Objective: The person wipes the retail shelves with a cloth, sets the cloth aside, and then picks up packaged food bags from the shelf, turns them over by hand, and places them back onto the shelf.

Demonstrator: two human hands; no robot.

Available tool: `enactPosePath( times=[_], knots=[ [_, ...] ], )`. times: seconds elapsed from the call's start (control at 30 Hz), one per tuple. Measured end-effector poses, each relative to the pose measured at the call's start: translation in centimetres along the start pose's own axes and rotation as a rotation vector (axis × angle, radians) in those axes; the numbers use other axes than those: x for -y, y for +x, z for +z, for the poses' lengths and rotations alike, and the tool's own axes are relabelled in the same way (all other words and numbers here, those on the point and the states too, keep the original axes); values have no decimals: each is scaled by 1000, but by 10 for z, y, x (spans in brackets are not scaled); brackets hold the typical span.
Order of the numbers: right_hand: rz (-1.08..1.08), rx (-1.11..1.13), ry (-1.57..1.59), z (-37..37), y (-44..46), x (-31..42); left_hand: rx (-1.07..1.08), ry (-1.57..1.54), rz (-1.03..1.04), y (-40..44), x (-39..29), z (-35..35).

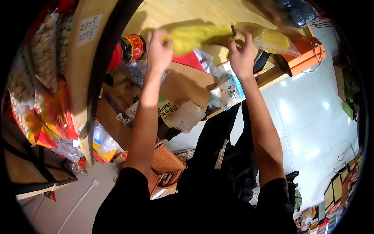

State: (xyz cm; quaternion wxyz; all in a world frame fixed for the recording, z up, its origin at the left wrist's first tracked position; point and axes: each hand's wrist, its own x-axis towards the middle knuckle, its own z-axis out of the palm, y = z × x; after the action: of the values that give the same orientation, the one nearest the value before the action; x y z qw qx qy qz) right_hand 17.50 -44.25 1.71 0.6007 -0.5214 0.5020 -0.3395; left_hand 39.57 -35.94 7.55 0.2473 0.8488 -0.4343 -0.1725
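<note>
A yellow cloth-like item (pixel 198 38), blurred by motion, is stretched between my two hands above the wooden table. My left hand (pixel 160 48) pinches its left end. At its right end, beside a small dark edge, my right hand (pixel 240 54) has its thumb and fingers closed on it. A clear plastic bag with something yellow inside (pixel 274 41) lies just right of my right hand. Below the yellow item are a red flat piece (pixel 189 61) and a brown cardboard box (pixel 187 84).
A red-lidded jar (pixel 133 47) stands left of my left hand. Several packets, including a white and blue one (pixel 226 91), lie near the table edge. An orange box (pixel 306 56) with a rope handle is at the right. Shelves with bagged goods (pixel 44 48) rise at the left.
</note>
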Motion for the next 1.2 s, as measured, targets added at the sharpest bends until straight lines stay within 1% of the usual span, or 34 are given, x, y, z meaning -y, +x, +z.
enactPosePath(
  times=[0.07,0.1,0.13,0.17,0.2,0.23,0.27,0.3,0.33,0.4,0.43,0.47,0.53,0.57,0.63,0.67,0.73,0.77,0.8,0.83,0.87,0.93,1.0,1.07,1.1,1.13,1.2],
  knots=[
    [-160,11,44,18,15,-2,-256,227,399,43,7,7],
    [-145,80,-9,23,20,5,-252,229,403,60,7,16],
    [-131,129,-29,29,25,3,-356,188,386,74,3,31],
    [-166,154,-58,35,29,-1,-461,145,370,81,1,42],
    [-199,177,-87,39,31,-3,-454,144,377,84,3,48],
    [-194,167,-85,42,29,-6,-315,123,377,86,6,54],
    [-216,217,-132,43,26,-8,-177,103,373,87,9,60],
    [-243,268,-178,46,26,-9,-132,117,329,87,16,69],
    [-243,265,-176,51,30,-11,-130,119,332,90,23,76],
    [-396,326,-374,60,38,-15,-152,211,216,95,34,89],
    [-437,340,-375,67,48,-16,-139,252,190,101,43,93],
    [-430,329,-377,75,60,-16,-105,292,168,109,51,94],
    [-621,324,-461,90,90,-24,-13,342,124,120,66,90],
    [-615,314,-463,97,103,-31,43,378,88,121,71,88],
    [-587,226,-649,107,118,-50,51,400,101,119,74,84],
    [-581,218,-650,109,118,-57,47,424,100,115,75,82],
    [-643,259,-847,109,105,-57,59,404,96,106,77,79],
    [-628,329,-904,109,92,-55,60,402,67,98,79,77],
    [-666,323,-785,112,77,-62,62,399,37,90,80,75],
    [-648,373,-859,112,61,-64,83,401,2,84,80,72],
    [-592,436,-880,112,46,-61,84,399,10,78,77,71],
    [-537,481,-830,107,26,-57,150,494,-105,68,73,73],
    [-518,457,-827,110,26,-59,131,460,-61,68,77,82],
    [-502,435,-826,111,32,-62,76,593,87,80,83,95],
    [-506,361,-815,111,43,-62,32,555,137,90,82,103],
    [-512,285,-805,110,55,-60,31,555,143,103,74,110],
    [-526,191,-827,103,82,-57,2,542,194,133,55,122]
  ],
)
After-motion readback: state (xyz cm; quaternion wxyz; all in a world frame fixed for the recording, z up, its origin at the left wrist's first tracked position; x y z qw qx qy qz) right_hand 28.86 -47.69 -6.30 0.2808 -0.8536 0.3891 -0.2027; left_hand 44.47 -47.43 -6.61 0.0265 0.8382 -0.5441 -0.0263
